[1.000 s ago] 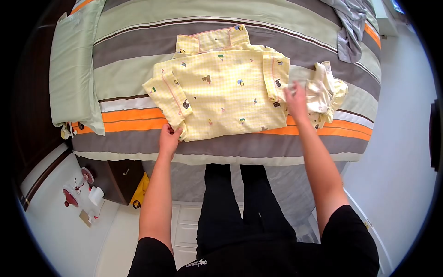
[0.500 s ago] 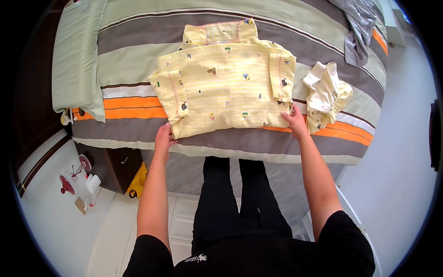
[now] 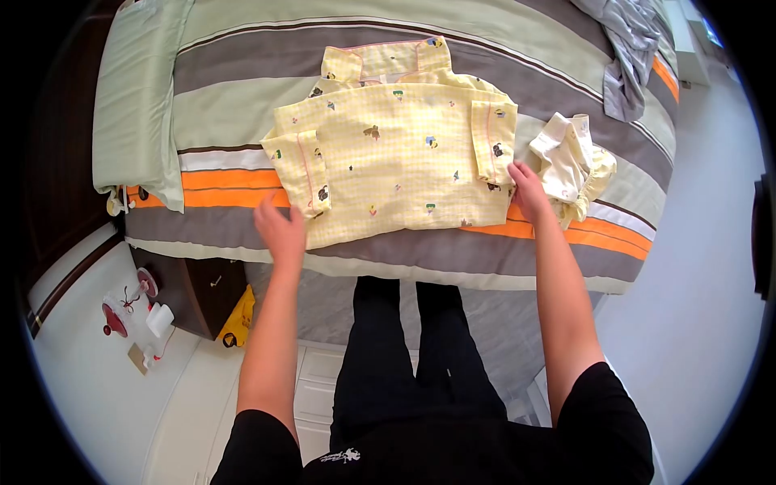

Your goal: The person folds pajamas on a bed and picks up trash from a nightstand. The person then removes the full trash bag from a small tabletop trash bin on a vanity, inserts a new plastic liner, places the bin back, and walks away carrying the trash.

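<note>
The left hand (image 3: 283, 234), fingers parted, is at 8 o'clock on the yellow shirt (image 3: 392, 162); the right hand (image 3: 531, 194) is between 3 and 4, its grip impossible to tell. The shirt lies at 12 on the striped bed (image 3: 420, 255), a pale bundled garment (image 3: 562, 174) at 1.

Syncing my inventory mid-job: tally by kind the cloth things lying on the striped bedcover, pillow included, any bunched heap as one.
Yellow patterned shirt: 1
Bunched pale-yellow heap: 1
Grey cloth: 1
Pale green pillow: 1
Total: 4
</note>
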{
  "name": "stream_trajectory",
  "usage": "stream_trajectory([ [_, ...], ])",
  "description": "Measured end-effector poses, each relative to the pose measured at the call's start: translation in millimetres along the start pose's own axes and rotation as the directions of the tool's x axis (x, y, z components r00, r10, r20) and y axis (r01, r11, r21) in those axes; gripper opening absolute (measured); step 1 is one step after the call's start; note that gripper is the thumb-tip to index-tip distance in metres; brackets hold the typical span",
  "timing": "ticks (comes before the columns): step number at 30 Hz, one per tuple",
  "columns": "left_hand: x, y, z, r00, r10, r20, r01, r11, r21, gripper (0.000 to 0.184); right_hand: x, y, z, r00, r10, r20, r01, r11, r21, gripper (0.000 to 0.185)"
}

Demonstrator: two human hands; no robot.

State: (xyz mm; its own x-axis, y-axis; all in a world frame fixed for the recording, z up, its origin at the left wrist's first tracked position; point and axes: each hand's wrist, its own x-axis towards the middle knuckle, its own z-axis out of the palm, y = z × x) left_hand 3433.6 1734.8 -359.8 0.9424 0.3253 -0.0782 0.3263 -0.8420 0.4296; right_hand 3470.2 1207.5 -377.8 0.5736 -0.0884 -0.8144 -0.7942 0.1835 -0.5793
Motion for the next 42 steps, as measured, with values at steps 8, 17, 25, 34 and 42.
stream_trajectory([
  [8,-22,165,53,0.581,0.566,0.586,-0.431,0.824,-0.368,0.056,-57,-94,101,0.936,-0.207,0.284,0.173,0.975,0.139,0.064],
  [17,24,39,-33,0.598,0.034,0.801,0.753,-0.367,-0.546,0.067,-121,-44,346,0.741,-0.118,0.661,0.537,0.694,-0.479,0.089],
  [25,23,16,-15,0.620,-0.189,0.762,0.768,0.343,-0.540,0.038,-69,24,282,0.684,-0.684,0.255,0.636,0.388,-0.667,0.058],
  [34,-7,-26,27,0.838,-0.433,0.331,0.543,0.719,-0.434,0.041,-43,74,261,0.935,-0.354,0.005,0.346,0.910,-0.227,0.057],
  [42,11,30,0,0.603,-0.290,0.743,0.797,0.266,-0.543,0.051,-78,11,268,0.982,0.066,0.179,-0.076,0.996,0.053,0.028],
])
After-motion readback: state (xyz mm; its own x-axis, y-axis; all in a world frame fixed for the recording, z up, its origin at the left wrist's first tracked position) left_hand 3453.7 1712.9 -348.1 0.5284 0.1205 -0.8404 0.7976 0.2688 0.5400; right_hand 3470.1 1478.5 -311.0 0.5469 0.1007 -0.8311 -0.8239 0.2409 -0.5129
